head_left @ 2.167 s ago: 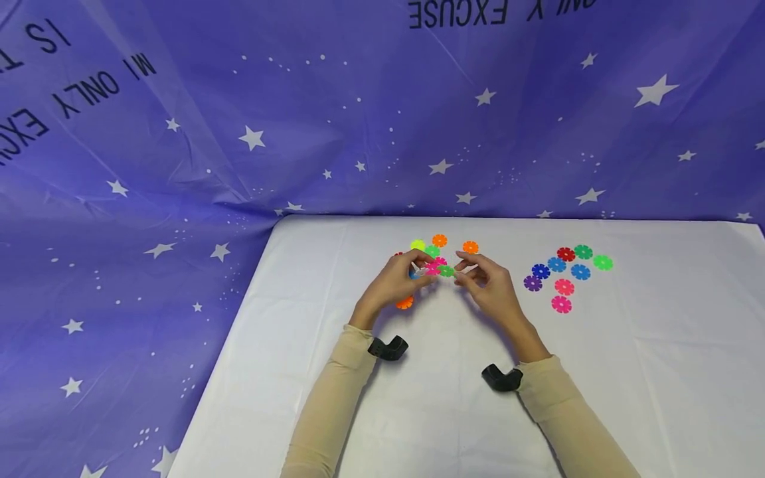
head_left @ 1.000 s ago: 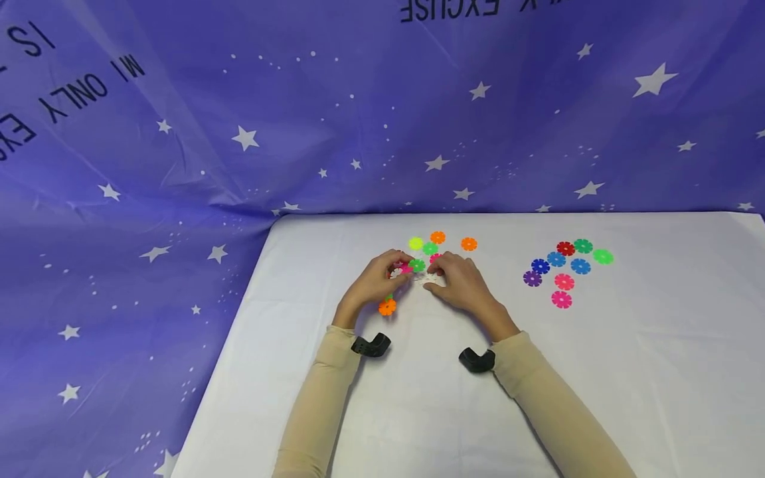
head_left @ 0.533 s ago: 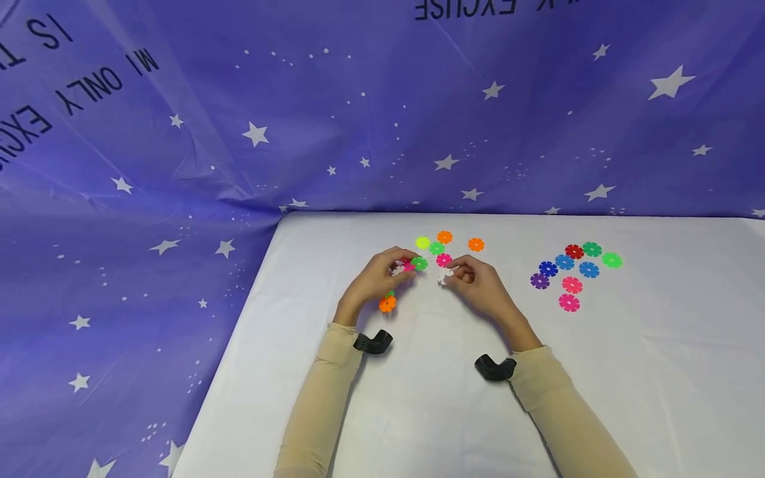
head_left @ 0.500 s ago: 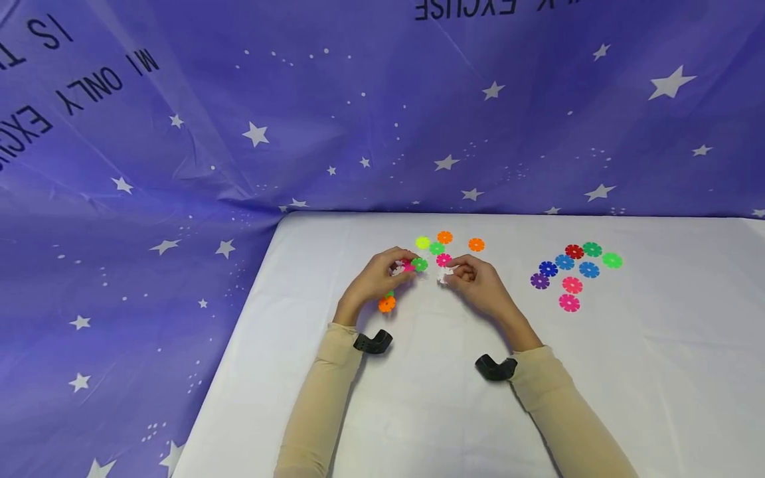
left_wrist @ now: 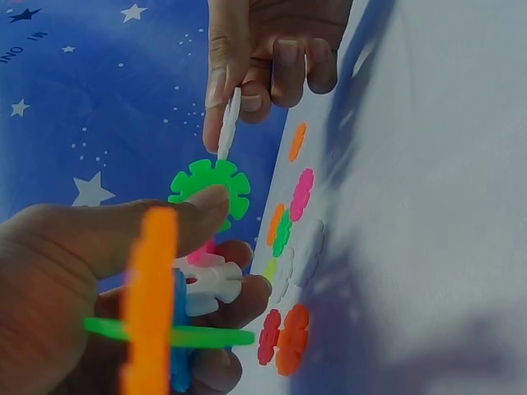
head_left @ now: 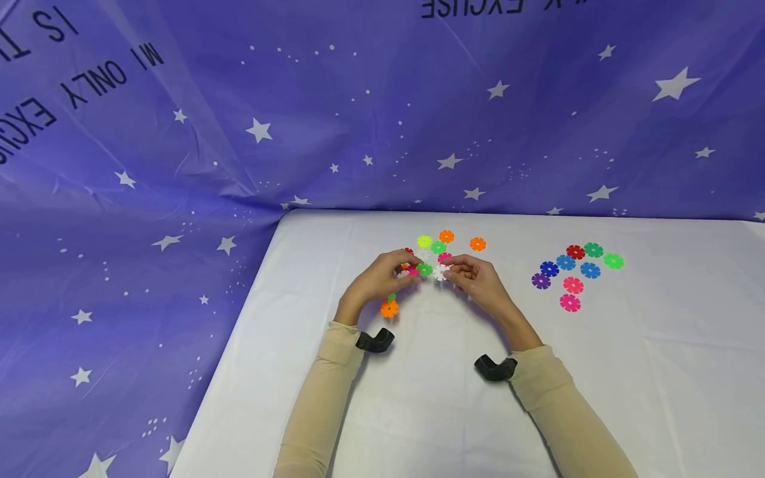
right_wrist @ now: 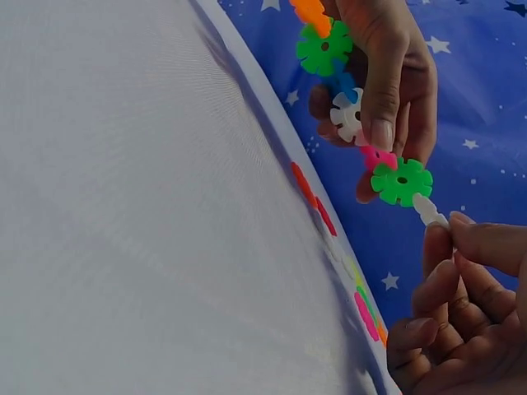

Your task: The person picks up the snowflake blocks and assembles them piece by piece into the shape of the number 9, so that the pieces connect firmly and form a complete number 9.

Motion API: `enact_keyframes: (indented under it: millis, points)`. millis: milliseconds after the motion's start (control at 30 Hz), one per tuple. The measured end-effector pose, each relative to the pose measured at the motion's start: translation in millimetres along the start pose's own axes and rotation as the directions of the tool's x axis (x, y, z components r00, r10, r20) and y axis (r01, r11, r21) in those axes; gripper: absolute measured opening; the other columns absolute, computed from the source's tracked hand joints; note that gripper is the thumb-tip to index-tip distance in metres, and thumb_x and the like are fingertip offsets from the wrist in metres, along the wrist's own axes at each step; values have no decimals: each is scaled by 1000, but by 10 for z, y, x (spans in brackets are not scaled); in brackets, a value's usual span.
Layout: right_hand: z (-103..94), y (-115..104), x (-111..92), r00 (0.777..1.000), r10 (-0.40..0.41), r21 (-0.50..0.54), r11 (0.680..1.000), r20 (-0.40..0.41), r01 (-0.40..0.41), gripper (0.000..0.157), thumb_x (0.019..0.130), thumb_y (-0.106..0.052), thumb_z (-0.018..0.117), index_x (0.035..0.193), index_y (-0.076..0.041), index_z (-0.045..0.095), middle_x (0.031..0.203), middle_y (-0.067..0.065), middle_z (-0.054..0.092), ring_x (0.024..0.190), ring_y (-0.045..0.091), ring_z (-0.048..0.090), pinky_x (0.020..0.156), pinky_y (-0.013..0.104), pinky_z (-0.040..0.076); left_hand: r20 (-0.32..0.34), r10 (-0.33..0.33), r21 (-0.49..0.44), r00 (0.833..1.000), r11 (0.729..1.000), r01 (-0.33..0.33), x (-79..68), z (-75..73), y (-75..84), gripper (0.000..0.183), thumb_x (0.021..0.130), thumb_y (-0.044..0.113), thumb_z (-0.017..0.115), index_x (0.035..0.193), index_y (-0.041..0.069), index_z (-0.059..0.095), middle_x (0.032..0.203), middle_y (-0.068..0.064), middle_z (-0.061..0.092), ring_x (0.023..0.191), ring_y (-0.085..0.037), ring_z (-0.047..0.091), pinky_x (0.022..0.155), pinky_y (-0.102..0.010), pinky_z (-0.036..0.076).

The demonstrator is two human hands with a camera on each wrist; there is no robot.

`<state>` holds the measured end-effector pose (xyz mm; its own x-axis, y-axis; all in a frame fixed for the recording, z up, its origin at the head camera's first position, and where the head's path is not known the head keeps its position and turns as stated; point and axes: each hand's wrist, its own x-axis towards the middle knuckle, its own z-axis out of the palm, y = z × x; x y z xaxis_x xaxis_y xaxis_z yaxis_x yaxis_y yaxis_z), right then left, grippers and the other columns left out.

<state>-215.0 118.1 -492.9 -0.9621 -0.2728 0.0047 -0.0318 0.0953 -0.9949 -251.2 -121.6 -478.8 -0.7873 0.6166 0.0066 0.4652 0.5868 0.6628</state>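
Observation:
My left hand (head_left: 382,275) holds a chain of slotted plastic snowflake discs. In the right wrist view it runs from an orange disc (right_wrist: 311,12) through green, blue, white (right_wrist: 343,119) and pink (right_wrist: 380,157) to a green disc (right_wrist: 414,186) at the end. The left thumb lies on that end green disc in the left wrist view. My right hand (head_left: 478,282) pinches a white snowflake disc (right_wrist: 426,210) between thumb and index finger. The white disc stands edge-on against the green one's rim; how deeply their slots mesh, I cannot tell.
Behind the hands, loose discs lie on the white table (head_left: 418,398), among them yellow (head_left: 424,241), orange (head_left: 477,244) and pink. A second group of several discs, including a purple one (head_left: 540,281), lies to the right. A purple starry cloth (head_left: 358,99) hangs behind.
The right hand let go of the green disc, now at the chain's end, and took a white disc from the table. It has since moved left, bringing the white disc to the green one.

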Motion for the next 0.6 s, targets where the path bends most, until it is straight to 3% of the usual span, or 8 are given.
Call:
enact_keyframes:
  millis: [167, 400, 600]
  points:
    - [-8, 10, 0, 1000, -10, 22, 1000, 2, 10, 30, 93, -2, 63, 120, 11, 61, 91, 14, 62, 66, 26, 55, 59, 28, 50, -10, 12, 0, 1000, 1000, -12, 5, -10, 25, 26, 91, 15, 70, 117, 8, 68, 108, -5, 64, 88, -18, 56, 81, -31, 50]
    - [-13, -12, -12, 1000, -15, 33, 999, 6, 15, 28, 95, -2, 61, 119, 13, 61, 95, 31, 59, 65, 24, 53, 58, 28, 47, -1, 15, 2, 1000, 1000, -15, 8, -12, 35, 26, 91, 16, 70, 116, 8, 68, 105, -4, 64, 86, -17, 55, 77, -27, 48]
    - [-7, 26, 4, 999, -27, 26, 999, 30, 26, 30, 96, -2, 59, 122, 14, 59, 93, 33, 56, 65, 26, 51, 55, 30, 42, 0, 14, -12, 1000, 1000, -14, 8, 0, 36, 30, 90, 17, 72, 118, 9, 68, 113, -6, 67, 89, -18, 57, 78, -28, 50]
